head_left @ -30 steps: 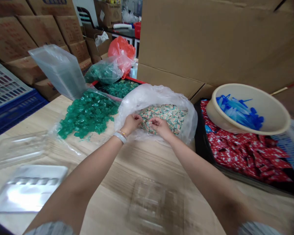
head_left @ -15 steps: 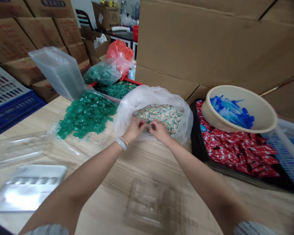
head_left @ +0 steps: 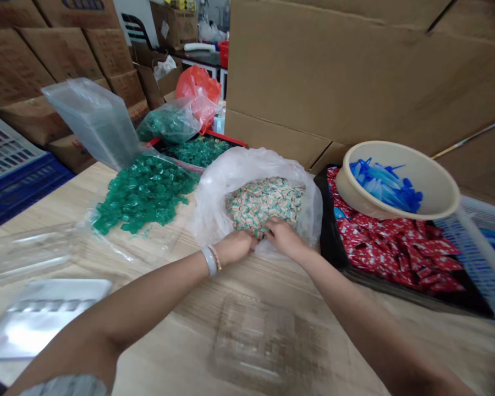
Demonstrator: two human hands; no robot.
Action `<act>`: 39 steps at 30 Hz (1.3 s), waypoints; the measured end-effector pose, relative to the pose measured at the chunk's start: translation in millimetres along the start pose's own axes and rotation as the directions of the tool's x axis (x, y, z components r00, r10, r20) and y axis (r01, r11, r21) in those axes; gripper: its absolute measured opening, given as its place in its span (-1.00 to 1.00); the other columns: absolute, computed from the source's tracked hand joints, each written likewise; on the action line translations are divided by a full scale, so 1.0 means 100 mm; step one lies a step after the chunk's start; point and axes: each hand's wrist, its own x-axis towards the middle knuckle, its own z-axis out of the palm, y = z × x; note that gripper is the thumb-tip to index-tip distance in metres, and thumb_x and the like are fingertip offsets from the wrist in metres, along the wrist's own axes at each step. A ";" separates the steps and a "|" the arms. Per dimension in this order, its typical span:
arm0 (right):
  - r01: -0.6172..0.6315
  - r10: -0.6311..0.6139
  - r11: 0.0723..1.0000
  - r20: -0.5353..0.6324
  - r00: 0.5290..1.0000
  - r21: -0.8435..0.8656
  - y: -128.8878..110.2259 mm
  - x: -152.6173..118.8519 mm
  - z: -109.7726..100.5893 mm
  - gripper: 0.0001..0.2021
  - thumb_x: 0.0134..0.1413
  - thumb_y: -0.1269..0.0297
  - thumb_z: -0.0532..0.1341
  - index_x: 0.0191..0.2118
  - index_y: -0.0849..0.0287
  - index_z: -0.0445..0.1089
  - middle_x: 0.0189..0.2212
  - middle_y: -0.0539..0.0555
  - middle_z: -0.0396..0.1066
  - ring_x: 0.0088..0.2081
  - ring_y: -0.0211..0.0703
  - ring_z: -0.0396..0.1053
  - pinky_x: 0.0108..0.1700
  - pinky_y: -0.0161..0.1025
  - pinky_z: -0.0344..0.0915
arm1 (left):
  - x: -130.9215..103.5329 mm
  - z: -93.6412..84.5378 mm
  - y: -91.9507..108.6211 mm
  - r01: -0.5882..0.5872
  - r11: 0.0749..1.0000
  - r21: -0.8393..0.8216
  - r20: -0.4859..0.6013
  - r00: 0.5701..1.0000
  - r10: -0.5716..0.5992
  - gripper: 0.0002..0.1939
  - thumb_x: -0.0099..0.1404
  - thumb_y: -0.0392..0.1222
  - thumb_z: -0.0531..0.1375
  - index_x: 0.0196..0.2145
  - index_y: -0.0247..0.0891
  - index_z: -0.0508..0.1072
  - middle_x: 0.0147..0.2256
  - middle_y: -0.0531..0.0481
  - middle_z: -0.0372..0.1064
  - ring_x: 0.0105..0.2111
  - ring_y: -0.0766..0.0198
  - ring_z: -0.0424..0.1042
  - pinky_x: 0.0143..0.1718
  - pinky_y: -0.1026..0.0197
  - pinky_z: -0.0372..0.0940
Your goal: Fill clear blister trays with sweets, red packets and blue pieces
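A white translucent plastic bag (head_left: 216,190) lies open on the wooden table, full of small patterned pieces (head_left: 268,201) in orange, green and white. At its near rim my left hand (head_left: 240,246) has its fingers curled down, with the fingertips hidden among the pieces. Close on its right, my right hand (head_left: 282,236) is bent over the same pieces, fingers together, and what it grips is too small to make out. A clear plastic tray (head_left: 256,344) rests on the table between my forearms.
Green pieces (head_left: 144,192) are heaped left of the bag, beside stacked clear containers (head_left: 94,121). To the right, a cream basin (head_left: 400,212) of blue items stands over red packets (head_left: 400,253). A silvery tray (head_left: 45,316) lies front left. Cardboard (head_left: 325,71) rises behind.
Both hands have moved nearer to me, down to the bag's near edge, and now reach into the pieces. More of the patterned pieces is uncovered. The view has shifted slightly.
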 end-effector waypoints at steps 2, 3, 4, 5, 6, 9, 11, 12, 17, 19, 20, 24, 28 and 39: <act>0.014 -0.014 0.999 0.017 1.000 0.035 0.01 -0.03 0.01 -0.77 -0.01 0.51 0.07 -0.28 0.23 0.44 -0.33 0.14 0.33 -0.27 -0.15 0.29 -0.21 -0.27 0.19 | 0.01 -0.09 -0.09 -0.013 0.994 -0.112 0.001 1.000 0.013 -0.89 0.11 -0.24 0.14 -0.43 -0.33 0.44 -0.40 -0.02 0.39 -0.40 0.28 0.34 -0.33 0.28 0.21; 0.017 -0.017 0.998 0.007 1.000 0.060 0.02 -0.03 0.01 -0.77 -0.01 0.50 0.08 -0.27 0.23 0.44 -0.33 0.14 0.34 -0.27 -0.15 0.29 -0.21 -0.27 0.20 | 0.04 -0.15 -0.15 0.020 0.986 -0.168 -0.052 0.998 -0.029 -0.84 0.12 -0.17 0.15 -0.43 -0.33 0.43 -0.43 0.00 0.38 -0.43 0.30 0.33 -0.37 0.29 0.21; 0.013 -0.012 0.996 -0.016 1.000 0.085 0.02 -0.02 0.02 -0.77 -0.01 0.49 0.08 -0.25 0.24 0.44 -0.33 0.14 0.34 -0.27 -0.15 0.30 -0.20 -0.27 0.20 | 0.08 -0.20 -0.23 0.086 0.974 -0.211 -0.139 0.983 -0.117 -0.79 0.14 -0.11 0.14 -0.43 -0.34 0.43 -0.46 0.01 0.37 -0.45 0.31 0.31 -0.39 0.30 0.20; 0.007 -0.002 0.994 -0.047 0.999 0.107 0.02 0.00 0.03 -0.77 -0.01 0.48 0.09 -0.24 0.24 0.43 -0.33 0.14 0.34 -0.26 -0.15 0.30 -0.19 -0.27 0.21 | 0.13 -0.25 -0.32 0.179 0.955 -0.236 -0.246 0.940 -0.237 -0.75 0.14 -0.06 0.13 -0.41 -0.35 0.42 -0.47 0.00 0.36 -0.46 0.30 0.31 -0.41 0.29 0.20; 0.002 0.008 0.992 -0.082 0.997 0.123 0.01 0.03 0.04 -0.77 -0.01 0.48 0.10 -0.22 0.24 0.42 -0.32 0.14 0.35 -0.25 -0.15 0.30 -0.18 -0.26 0.21 | 0.19 -0.28 -0.39 0.285 0.927 -0.242 -0.353 0.865 -0.358 -0.72 0.14 -0.04 0.13 -0.39 -0.36 0.42 -0.47 -0.02 0.36 -0.44 0.28 0.32 -0.40 0.28 0.20; 0.002 0.018 0.992 -0.158 0.987 0.128 -0.04 0.13 0.08 -0.77 -0.01 0.46 0.11 -0.21 0.23 0.41 -0.31 0.14 0.36 -0.24 -0.15 0.30 -0.16 -0.25 0.21 | 0.37 -0.28 -0.51 0.527 0.830 -0.184 -0.545 0.648 -0.532 -0.63 0.05 0.00 0.20 -0.30 -0.38 0.40 -0.35 -0.15 0.38 -0.32 0.16 0.35 -0.30 0.21 0.23; 0.013 0.008 0.992 -0.172 0.985 0.122 -0.08 0.19 0.10 -0.78 -0.01 0.45 0.11 -0.21 0.21 0.41 -0.32 0.12 0.36 -0.25 -0.16 0.30 -0.17 -0.26 0.21 | 0.46 -0.23 -0.49 0.598 0.790 -0.134 -0.578 0.600 -0.553 -0.53 0.01 0.04 0.22 -0.24 -0.41 0.37 -0.28 -0.23 0.37 -0.25 0.08 0.35 -0.26 0.18 0.24; 0.021 0.001 0.992 -0.176 0.984 0.121 -0.09 0.20 0.12 -0.78 -0.01 0.45 0.11 -0.21 0.20 0.41 -0.32 0.12 0.36 -0.25 -0.16 0.30 -0.18 -0.26 0.21 | 0.48 -0.20 -0.47 0.619 0.776 -0.123 -0.586 0.586 -0.560 -0.50 0.01 0.05 0.21 -0.23 -0.43 0.36 -0.27 -0.26 0.36 -0.23 0.06 0.35 -0.25 0.17 0.25; 0.061 -0.031 0.988 -0.207 0.978 0.145 -0.07 0.23 0.15 -0.79 -0.02 0.46 0.13 -0.23 0.20 0.41 -0.33 0.11 0.36 -0.28 -0.17 0.30 -0.20 -0.26 0.22 | 0.53 -0.13 -0.40 0.634 0.753 -0.175 -0.606 0.533 -0.590 -0.59 0.06 0.00 0.16 -0.24 -0.42 0.36 -0.27 -0.26 0.35 -0.21 0.06 0.35 -0.20 0.14 0.24; 0.059 -0.025 0.986 -0.216 0.976 0.155 -0.05 0.23 0.16 -0.79 -0.03 0.47 0.13 -0.24 0.20 0.41 -0.34 0.11 0.35 -0.29 -0.18 0.30 -0.20 -0.26 0.22 | 0.53 -0.12 -0.41 0.623 0.756 -0.199 -0.615 0.521 -0.592 -0.63 0.08 -0.05 0.15 -0.24 -0.40 0.36 -0.27 -0.24 0.35 -0.20 0.07 0.34 -0.18 0.14 0.24; 0.056 -0.020 0.986 -0.219 0.976 0.158 -0.05 0.23 0.16 -0.79 -0.03 0.47 0.13 -0.24 0.20 0.41 -0.34 0.10 0.35 -0.30 -0.18 0.30 -0.20 -0.26 0.22 | 0.52 -0.12 -0.41 0.618 0.759 -0.207 -0.621 0.516 -0.590 -0.65 0.09 -0.08 0.14 -0.24 -0.40 0.36 -0.27 -0.24 0.35 -0.20 0.08 0.34 -0.18 0.13 0.24; 0.052 -0.015 0.985 -0.218 0.976 0.164 -0.03 0.22 0.16 -0.79 -0.02 0.45 0.13 -0.23 0.20 0.41 -0.34 0.10 0.35 -0.33 -0.18 0.29 -0.23 -0.26 0.23 | 0.50 -0.09 -0.41 0.602 0.769 -0.216 -0.637 0.510 -0.578 -0.74 0.11 -0.18 0.08 -0.26 -0.38 0.37 -0.29 -0.22 0.34 -0.24 0.11 0.35 -0.20 0.14 0.25; 0.056 -0.010 0.982 -0.245 0.970 0.181 -0.03 0.24 0.14 -0.77 -0.01 0.44 0.11 -0.21 0.17 0.41 -0.32 0.10 0.35 -0.29 -0.17 0.30 -0.20 -0.25 0.24 | 0.48 -0.10 -0.42 0.595 0.775 -0.212 -0.644 0.511 -0.569 -0.79 0.11 -0.24 0.07 -0.30 -0.37 0.39 -0.30 -0.20 0.35 -0.25 0.12 0.35 -0.20 0.15 0.25; 0.107 -0.054 0.984 -0.325 0.944 0.146 -0.02 0.59 0.08 -0.76 0.00 0.46 0.08 -0.20 0.21 0.39 -0.28 0.13 0.34 -0.19 -0.12 0.29 -0.12 -0.20 0.24 | 0.54 -0.14 -0.46 0.606 0.771 -0.196 -0.629 0.526 -0.573 -0.75 0.10 -0.25 0.08 -0.27 -0.38 0.42 -0.32 -0.21 0.38 -0.27 0.08 0.35 -0.22 0.11 0.25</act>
